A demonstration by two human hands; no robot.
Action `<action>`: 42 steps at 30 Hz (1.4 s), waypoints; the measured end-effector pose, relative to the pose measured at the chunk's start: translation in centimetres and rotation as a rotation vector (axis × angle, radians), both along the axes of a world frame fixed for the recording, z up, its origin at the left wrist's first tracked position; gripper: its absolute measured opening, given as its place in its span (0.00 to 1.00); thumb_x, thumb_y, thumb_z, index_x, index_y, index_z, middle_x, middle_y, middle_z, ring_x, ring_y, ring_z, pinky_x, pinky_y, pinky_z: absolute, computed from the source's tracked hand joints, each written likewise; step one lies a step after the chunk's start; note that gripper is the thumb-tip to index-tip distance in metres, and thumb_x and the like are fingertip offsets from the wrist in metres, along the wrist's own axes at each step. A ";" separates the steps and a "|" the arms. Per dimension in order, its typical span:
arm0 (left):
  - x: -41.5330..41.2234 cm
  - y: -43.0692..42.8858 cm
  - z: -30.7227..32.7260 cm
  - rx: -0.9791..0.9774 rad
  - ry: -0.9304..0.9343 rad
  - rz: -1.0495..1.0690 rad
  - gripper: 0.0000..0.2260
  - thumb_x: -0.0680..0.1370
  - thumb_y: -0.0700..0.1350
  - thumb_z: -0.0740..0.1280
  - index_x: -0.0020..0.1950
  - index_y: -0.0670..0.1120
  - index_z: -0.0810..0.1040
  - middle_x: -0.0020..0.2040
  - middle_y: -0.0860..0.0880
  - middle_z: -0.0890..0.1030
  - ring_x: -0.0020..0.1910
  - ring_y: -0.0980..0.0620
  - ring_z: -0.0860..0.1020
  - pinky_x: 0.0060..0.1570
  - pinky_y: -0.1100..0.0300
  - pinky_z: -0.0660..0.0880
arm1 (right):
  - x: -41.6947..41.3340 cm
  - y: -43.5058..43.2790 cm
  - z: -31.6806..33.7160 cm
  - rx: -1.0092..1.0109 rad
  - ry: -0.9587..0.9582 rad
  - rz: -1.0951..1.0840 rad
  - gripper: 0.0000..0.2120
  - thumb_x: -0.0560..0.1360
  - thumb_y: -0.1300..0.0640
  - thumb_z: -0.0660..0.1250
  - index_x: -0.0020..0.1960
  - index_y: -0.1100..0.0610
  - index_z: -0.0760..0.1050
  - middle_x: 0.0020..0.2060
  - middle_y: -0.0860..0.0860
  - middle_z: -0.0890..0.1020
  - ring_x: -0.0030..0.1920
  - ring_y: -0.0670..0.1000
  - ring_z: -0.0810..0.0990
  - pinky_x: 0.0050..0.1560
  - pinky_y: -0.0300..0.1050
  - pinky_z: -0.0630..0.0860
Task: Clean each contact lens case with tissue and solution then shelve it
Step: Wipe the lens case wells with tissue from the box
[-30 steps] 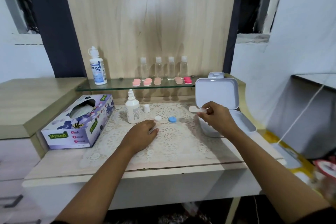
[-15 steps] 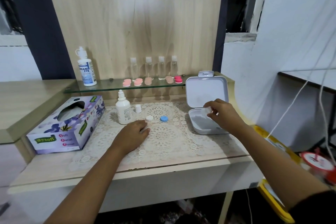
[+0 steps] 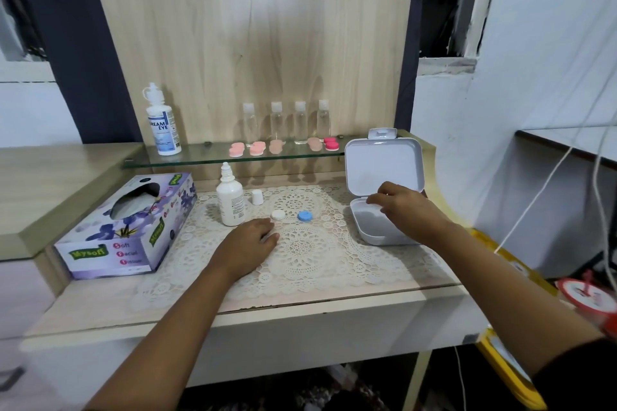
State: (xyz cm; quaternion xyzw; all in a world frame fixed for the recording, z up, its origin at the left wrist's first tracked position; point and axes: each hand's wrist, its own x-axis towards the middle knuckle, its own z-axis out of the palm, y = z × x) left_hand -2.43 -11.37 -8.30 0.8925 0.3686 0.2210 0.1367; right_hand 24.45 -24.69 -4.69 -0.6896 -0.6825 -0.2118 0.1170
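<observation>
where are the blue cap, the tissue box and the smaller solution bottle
blue cap (image 3: pixel 304 216), head view, its top face
tissue box (image 3: pixel 100 257), head view, its printed front face
smaller solution bottle (image 3: pixel 230 205), head view, its labelled body

The 2 forearms (image 3: pixel 187 310) are bare, and a dark sleeve (image 3: pixel 581 377) covers the right arm near the elbow.
</observation>
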 end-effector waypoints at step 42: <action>-0.7 0.5 1.6 0.160 -0.495 0.182 0.11 0.78 0.40 0.62 0.58 0.42 0.79 0.49 0.46 0.81 0.43 0.55 0.73 0.42 0.67 0.66 | -10.9 7.0 -4.1 -0.031 0.632 0.049 0.14 0.74 0.52 0.67 0.56 0.58 0.78 0.50 0.55 0.78 0.52 0.55 0.74 0.52 0.45 0.69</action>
